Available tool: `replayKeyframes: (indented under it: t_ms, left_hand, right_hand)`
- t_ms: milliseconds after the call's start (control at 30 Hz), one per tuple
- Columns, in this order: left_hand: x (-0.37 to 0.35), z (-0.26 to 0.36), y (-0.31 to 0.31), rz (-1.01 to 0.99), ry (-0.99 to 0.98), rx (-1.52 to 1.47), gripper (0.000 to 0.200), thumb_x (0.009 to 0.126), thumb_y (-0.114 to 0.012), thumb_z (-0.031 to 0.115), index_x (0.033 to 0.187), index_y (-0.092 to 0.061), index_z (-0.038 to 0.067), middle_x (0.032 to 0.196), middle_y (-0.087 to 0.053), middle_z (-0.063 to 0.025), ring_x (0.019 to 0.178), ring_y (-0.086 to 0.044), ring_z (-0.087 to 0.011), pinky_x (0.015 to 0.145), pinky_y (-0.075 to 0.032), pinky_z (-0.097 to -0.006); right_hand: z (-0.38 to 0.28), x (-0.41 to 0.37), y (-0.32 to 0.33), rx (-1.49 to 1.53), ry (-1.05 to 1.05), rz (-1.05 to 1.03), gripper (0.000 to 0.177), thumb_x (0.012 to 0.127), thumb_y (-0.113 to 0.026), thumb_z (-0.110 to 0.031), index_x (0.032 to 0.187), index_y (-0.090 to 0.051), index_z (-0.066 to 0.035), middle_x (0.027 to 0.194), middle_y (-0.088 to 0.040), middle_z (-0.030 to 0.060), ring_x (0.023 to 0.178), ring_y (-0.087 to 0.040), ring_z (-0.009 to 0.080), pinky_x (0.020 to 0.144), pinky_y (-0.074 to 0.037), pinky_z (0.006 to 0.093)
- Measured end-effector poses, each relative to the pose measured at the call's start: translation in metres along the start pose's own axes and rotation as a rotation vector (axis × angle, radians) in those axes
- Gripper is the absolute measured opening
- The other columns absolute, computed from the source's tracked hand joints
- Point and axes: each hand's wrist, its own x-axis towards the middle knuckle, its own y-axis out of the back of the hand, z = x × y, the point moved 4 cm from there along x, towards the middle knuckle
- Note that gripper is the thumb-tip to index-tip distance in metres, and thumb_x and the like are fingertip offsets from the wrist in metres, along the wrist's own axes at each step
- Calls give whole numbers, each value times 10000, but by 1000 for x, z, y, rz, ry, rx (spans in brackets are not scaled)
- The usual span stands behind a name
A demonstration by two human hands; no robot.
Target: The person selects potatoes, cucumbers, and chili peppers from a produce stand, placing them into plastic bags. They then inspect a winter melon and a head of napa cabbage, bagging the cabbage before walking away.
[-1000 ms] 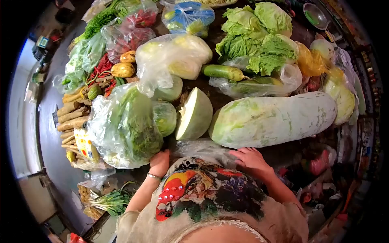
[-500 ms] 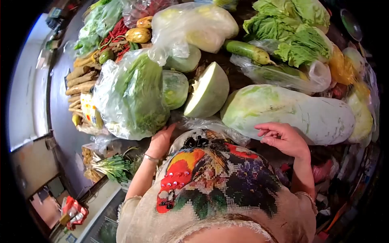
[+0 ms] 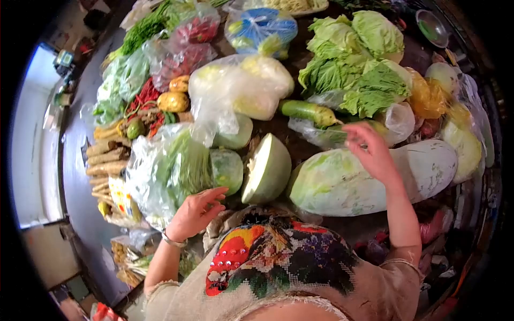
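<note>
My left hand (image 3: 195, 214), a bangle at its wrist, is empty with its fingers loosely apart. It is at the near edge of a clear plastic bag of leafy greens (image 3: 184, 168), beside a wrapped pale green piece (image 3: 226, 170). To its right a cut winter melon piece (image 3: 270, 171) stands with its white face turned left. My right hand (image 3: 370, 152) is raised, fingers apart and holding nothing, over a large whole winter melon (image 3: 332, 184). Its fingertips point toward a green gourd (image 3: 310, 111) and the plastic around it.
Heads of lettuce (image 3: 342, 69) are piled at the back right. A white bag of pale vegetables (image 3: 241, 85) lies in the middle, with a blue bag (image 3: 261, 29) behind it. Brown roots (image 3: 108, 155), red chillies (image 3: 143, 95) and yellow squashes (image 3: 173, 101) fill the left side.
My right hand has moved forward, from the winter melon's near side to above it. My left hand has lifted back from beneath the bagged greens' edge. The view has tilted up toward the back.
</note>
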Motion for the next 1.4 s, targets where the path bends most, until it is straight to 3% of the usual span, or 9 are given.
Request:
replayKeyframes:
  t_ms: [167,400,500,767,833,900,967,1067,1400]
  left_hand:
    - [69,29,44,-120,-161,151,430,896,-629,82,1319,-554,60,1033,-697,-140,853,-699,-201,726,-563,-317]
    - [205,36,77,-141,-395,249,397,896,-632,126,1280,-575,47,1057,-692,-155,922,-683,-228,767,-545,-348]
    - [263,32,93,-33,-367,303,417,819,-658,149,1217,-609,34,1036,-684,-201,901,-674,-325,805,-529,-387]
    - [446,11,122,360,-426,518,536,846,-652,237,1324,-531,26,1290,-565,-245,1130,-583,-386,952,-477,-424]
    - [480,4,128,517,-513,528,517,859,-631,227,1323,-528,22,1237,-597,-251,1087,-597,-410,927,-490,-441]
    - [513,-11,142,572,-154,277,508,811,-635,242,1262,-577,17,1145,-644,-243,1065,-614,-395,940,-484,-422]
    - [550,-41,153,589,-101,33,497,792,-639,233,1239,-598,20,1101,-670,-228,1039,-638,-372,902,-505,-414]
    - [572,-58,163,665,-6,-72,533,797,-719,185,1268,-573,-17,1049,-695,-163,821,-681,-215,706,-540,-344]
    - [586,-60,180,719,-109,46,375,776,-781,296,943,-694,-28,692,-688,-90,635,-651,-164,606,-511,-317]
  right_hand:
    - [7,71,47,-764,64,362,494,948,-600,-296,1403,-461,-159,1472,-371,134,1343,-372,319,1078,-275,489]
    - [58,161,42,-1160,-249,357,695,971,-452,-513,1538,-221,-183,1583,-197,141,1464,-152,312,1123,-150,537]
    - [72,165,31,-1130,-27,539,769,908,-568,-482,1508,-256,-115,1540,-258,177,1425,-214,305,1080,-157,508]
    - [71,166,27,-1131,-26,589,791,870,-609,-460,1497,-276,-112,1526,-276,171,1407,-233,300,1056,-170,478]
    - [68,167,28,-1127,-54,565,800,867,-611,-457,1502,-265,-114,1529,-272,168,1407,-231,299,1055,-172,477]
    - [69,168,28,-1108,-59,558,807,866,-610,-454,1506,-255,-114,1532,-264,167,1407,-230,299,1055,-171,478]
    - [71,169,28,-1142,-66,543,788,891,-555,-493,1512,-256,-111,1530,-265,190,1399,-244,315,1033,-190,478]
    - [72,170,29,-1142,-78,535,794,885,-560,-492,1511,-257,-110,1531,-258,188,1397,-245,314,1025,-196,474]
    - [75,171,30,-1161,-106,533,813,875,-556,-512,1515,-252,-113,1534,-258,185,1392,-251,312,1018,-196,464]
